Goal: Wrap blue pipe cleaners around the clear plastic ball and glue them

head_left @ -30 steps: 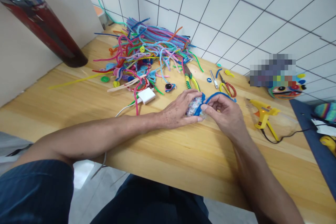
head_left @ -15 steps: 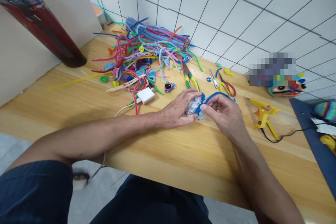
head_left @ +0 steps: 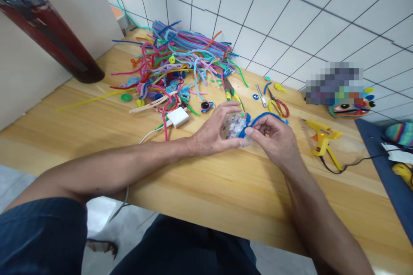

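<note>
My left hand point(head_left: 211, 131) is curved round a clear, rounded container point(head_left: 232, 126) with a speckled white and multicoloured look; its exact kind is hard to make out. A blue pipe cleaner point(head_left: 266, 115) runs along the right side of this container, its loose length arching over my right hand point(head_left: 271, 135). Thumb and fingers of that hand pinch the pipe cleaner against the container's edge. Just behind lie pliers point(head_left: 237, 99) with green and yellow handles, partly hidden by my left hand.
A heap of coloured pipe cleaners point(head_left: 190, 47) lies against the tiled wall. Scissors point(head_left: 280, 107), a white pen-like tool point(head_left: 261, 96) and a yellow glue gun point(head_left: 322, 137) with a cord are on the right. A white charger point(head_left: 178, 117) and a red cylinder point(head_left: 58, 30) are left.
My left hand's fingers have spread and shifted slightly left, exposing more of the container. My right hand keeps its pinch on the blue pipe cleaner. The view has moved slightly.
</note>
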The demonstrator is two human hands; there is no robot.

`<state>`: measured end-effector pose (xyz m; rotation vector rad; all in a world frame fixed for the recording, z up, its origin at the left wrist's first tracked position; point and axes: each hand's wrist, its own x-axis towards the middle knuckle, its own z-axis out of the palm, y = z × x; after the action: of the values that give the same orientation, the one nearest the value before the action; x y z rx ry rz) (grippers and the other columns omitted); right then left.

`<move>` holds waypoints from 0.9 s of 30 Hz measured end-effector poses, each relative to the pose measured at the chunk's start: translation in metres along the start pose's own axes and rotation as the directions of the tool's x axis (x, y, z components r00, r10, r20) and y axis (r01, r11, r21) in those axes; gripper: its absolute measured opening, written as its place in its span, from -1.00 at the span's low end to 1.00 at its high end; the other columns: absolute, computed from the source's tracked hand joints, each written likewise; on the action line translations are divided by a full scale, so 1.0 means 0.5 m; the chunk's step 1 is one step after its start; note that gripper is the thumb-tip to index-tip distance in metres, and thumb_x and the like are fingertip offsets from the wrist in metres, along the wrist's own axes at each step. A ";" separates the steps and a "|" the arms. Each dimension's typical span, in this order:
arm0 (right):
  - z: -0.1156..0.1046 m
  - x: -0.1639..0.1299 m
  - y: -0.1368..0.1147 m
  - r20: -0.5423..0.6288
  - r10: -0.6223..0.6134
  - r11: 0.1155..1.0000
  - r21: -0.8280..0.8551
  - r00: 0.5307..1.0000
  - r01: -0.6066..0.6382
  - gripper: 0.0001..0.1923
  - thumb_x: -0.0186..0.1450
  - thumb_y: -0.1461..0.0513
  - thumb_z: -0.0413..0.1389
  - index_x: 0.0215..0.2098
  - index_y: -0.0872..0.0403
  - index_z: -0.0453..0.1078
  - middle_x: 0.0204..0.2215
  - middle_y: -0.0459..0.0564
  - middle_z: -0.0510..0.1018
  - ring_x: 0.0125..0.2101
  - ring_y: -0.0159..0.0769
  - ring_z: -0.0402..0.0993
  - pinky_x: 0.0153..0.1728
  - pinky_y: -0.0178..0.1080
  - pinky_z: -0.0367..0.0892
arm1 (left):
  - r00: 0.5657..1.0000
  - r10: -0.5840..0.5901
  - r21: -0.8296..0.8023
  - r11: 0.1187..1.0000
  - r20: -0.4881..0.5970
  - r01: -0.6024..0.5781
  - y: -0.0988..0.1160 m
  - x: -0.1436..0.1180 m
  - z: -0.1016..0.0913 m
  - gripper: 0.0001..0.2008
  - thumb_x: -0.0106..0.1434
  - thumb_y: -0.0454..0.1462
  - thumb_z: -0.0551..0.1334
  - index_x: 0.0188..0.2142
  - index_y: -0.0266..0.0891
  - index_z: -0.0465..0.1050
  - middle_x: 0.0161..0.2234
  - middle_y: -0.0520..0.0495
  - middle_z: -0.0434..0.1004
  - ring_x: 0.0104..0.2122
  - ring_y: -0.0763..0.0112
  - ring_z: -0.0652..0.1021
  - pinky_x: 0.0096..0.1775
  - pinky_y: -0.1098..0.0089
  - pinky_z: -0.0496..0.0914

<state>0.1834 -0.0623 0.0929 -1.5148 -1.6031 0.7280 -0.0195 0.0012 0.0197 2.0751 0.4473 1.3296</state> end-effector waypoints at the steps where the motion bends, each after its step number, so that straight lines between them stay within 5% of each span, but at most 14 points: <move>1: 0.000 0.000 0.000 0.000 0.002 1.000 0.009 1.000 -0.002 -0.66 0.21 -0.01 0.44 -0.38 -0.03 0.44 -0.53 -0.13 0.48 -0.53 -0.35 0.31 -0.51 -0.24 0.22 | 0.999 -0.006 0.010 1.000 -0.052 0.006 0.002 0.003 -0.004 -0.48 0.38 0.06 0.40 0.16 -0.13 0.37 0.28 -0.33 0.46 0.32 0.01 0.49 0.32 -0.14 0.40; 4: 0.000 0.001 0.002 0.004 0.006 1.000 0.027 1.000 -0.006 -0.64 0.20 -0.02 0.44 -0.39 -0.03 0.43 -0.53 -0.14 0.47 -0.53 -0.36 0.30 -0.51 -0.24 0.21 | 0.993 -0.023 0.032 0.999 -0.112 0.027 0.007 0.011 -0.013 -0.78 0.52 -0.06 0.28 -0.16 -0.14 0.46 0.10 -0.19 0.65 0.13 0.20 0.62 0.22 0.00 0.47; 10: 0.001 0.001 0.005 -0.003 0.002 1.000 0.027 1.000 -0.002 -0.64 0.21 -0.04 0.43 -0.38 -0.02 0.44 -0.53 -0.14 0.47 -0.54 -0.36 0.30 -0.52 -0.24 0.23 | 0.993 -0.075 0.009 0.997 -0.088 0.076 0.009 0.018 -0.017 -0.70 0.57 -0.03 0.18 -0.22 -0.13 0.50 0.00 -0.11 0.73 0.04 0.26 0.66 0.19 0.06 0.47; 17: 0.001 0.001 0.003 -0.004 -0.003 1.000 0.011 1.000 0.003 -0.66 0.22 -0.02 0.41 -0.39 -0.03 0.42 -0.54 -0.15 0.46 -0.55 -0.37 0.27 -0.53 -0.25 0.21 | 0.978 -0.153 0.032 0.987 -0.143 0.159 0.006 0.021 -0.024 -0.61 0.61 0.00 0.08 -0.31 -0.13 0.37 -0.23 -0.05 0.57 -0.20 0.31 0.55 -0.01 0.17 0.51; 27: 0.000 0.000 0.007 0.003 0.000 1.000 0.015 1.000 0.000 -0.68 0.23 0.00 0.41 -0.37 -0.03 0.42 -0.52 -0.14 0.47 -0.54 -0.36 0.29 -0.52 -0.25 0.21 | 0.991 -0.058 0.209 0.974 -0.120 0.082 -0.005 0.014 -0.025 -0.73 0.53 -0.05 0.23 -0.26 -0.13 0.41 -0.05 -0.14 0.46 0.05 0.17 0.49 0.22 -0.04 0.43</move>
<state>0.1853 -0.0618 0.0902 -1.5036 -1.5959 0.7409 -0.0275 0.0110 0.0267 2.1398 0.7355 1.4147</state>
